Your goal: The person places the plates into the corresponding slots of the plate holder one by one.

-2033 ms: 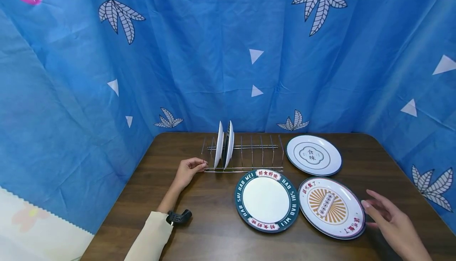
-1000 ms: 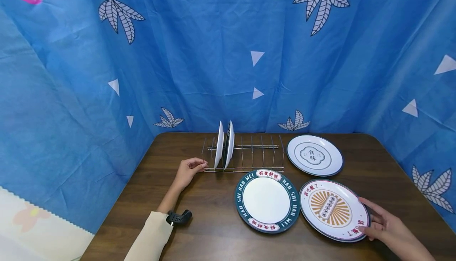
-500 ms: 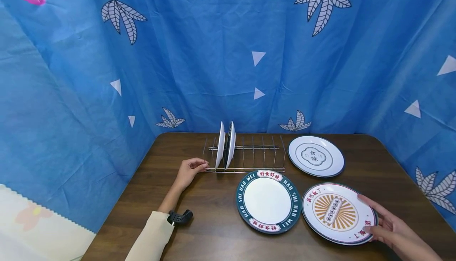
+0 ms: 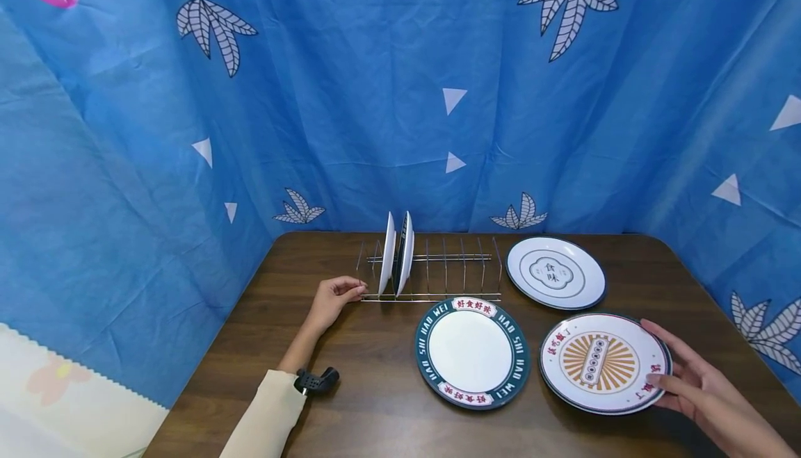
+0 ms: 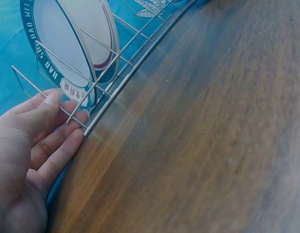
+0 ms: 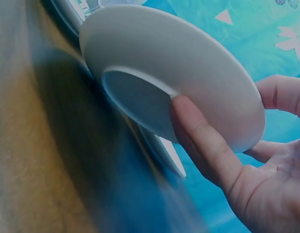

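At the left end of a wire dish rack point(image 4: 446, 298), my left hand point(image 4: 332, 303) pinches the end wires between thumb and fingers point(image 5: 72, 138). Two plates stand on edge in the rack's left slots: a white one point(image 4: 386, 255) and a dark-rimmed one point(image 4: 405, 255). My right hand point(image 4: 697, 381) grips the right rim of a white plate with an orange sunburst point(image 4: 601, 399), raised off the table. The right wrist view shows that plate's pale underside point(image 6: 154, 43), with a finger against its foot ring. The rack's right slots hold no plates.
A green-rimmed plate point(image 4: 469, 350) lies flat in front of the rack. Behind the held plate lies another white plate point(image 4: 578, 284) with a grey emblem. All stand on a dark wooden table point(image 4: 375, 374). A blue patterned curtain point(image 4: 375, 96) surrounds the back and sides.
My right hand has moved from beside the sunburst plate to gripping its rim. The plate has shifted right and come up off the table. My left hand stays on the rack.
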Action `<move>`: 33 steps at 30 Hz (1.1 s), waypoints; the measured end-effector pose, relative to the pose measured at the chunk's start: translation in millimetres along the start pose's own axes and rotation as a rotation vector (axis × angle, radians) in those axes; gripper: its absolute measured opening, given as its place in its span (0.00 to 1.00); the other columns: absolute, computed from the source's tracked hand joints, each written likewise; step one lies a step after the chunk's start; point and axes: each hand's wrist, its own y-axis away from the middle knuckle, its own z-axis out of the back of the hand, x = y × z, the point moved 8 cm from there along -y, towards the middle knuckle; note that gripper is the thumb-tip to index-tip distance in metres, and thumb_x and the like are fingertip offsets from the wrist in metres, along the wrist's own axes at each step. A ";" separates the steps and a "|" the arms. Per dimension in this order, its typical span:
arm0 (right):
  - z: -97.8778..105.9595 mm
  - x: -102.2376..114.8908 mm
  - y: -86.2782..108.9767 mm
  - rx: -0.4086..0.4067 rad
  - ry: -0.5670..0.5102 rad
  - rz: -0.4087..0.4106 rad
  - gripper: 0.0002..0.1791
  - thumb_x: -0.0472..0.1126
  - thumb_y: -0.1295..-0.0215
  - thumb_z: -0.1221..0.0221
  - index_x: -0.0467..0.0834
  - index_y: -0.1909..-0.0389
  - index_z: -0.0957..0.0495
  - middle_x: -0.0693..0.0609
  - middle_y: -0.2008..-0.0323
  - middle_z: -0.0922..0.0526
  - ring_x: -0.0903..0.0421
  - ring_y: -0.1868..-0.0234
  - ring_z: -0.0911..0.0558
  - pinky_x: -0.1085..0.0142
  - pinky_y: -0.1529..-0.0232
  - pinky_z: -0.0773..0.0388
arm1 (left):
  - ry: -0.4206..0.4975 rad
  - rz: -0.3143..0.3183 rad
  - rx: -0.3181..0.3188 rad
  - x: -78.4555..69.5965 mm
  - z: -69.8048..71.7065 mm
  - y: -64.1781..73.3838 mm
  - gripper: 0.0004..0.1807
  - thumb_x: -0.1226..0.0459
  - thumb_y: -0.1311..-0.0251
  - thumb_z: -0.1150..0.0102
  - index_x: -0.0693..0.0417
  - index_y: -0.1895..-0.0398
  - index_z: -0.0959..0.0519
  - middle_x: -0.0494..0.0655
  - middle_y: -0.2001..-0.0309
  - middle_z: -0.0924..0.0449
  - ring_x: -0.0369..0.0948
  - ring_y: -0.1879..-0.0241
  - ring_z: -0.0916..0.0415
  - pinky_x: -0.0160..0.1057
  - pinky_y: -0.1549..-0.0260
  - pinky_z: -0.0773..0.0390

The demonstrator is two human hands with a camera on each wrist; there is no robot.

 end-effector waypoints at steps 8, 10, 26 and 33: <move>8.0 29.3 -1.9 -0.082 -0.037 0.076 0.38 0.34 0.20 0.52 0.60 0.18 0.57 0.61 0.41 0.43 0.65 0.56 0.20 0.60 0.60 0.12 | -0.011 0.015 -0.011 -1.8 0.8 -0.4 0.09 0.73 0.34 0.38 0.76 0.57 0.18 0.70 0.57 0.16 0.39 0.60 0.13 0.39 0.59 0.12; 8.5 37.3 -3.5 -0.100 -0.036 0.091 0.39 0.34 0.20 0.51 0.59 0.18 0.56 0.60 0.41 0.43 0.65 0.56 0.20 0.61 0.61 0.12 | -0.016 0.016 -0.014 -1.3 1.2 -0.9 0.09 0.73 0.34 0.38 0.75 0.57 0.18 0.69 0.57 0.15 0.39 0.60 0.13 0.39 0.59 0.12; -10.0 91.5 -8.6 0.013 -0.152 0.309 0.37 0.26 0.23 0.54 0.55 0.19 0.48 0.54 0.37 0.38 0.58 0.54 0.17 0.61 0.61 0.12 | 0.003 0.003 0.004 -1.1 -0.5 1.2 0.10 0.73 0.33 0.39 0.76 0.56 0.18 0.73 0.56 0.17 0.39 0.59 0.13 0.41 0.58 0.12; -25.2 118.1 -13.6 0.049 -0.182 0.363 0.37 0.24 0.24 0.55 0.50 0.19 0.49 0.50 0.36 0.38 0.57 0.53 0.17 0.60 0.61 0.12 | 0.006 0.005 0.000 -1.4 0.0 0.3 0.09 0.74 0.33 0.39 0.77 0.57 0.18 0.72 0.57 0.17 0.39 0.60 0.13 0.40 0.59 0.12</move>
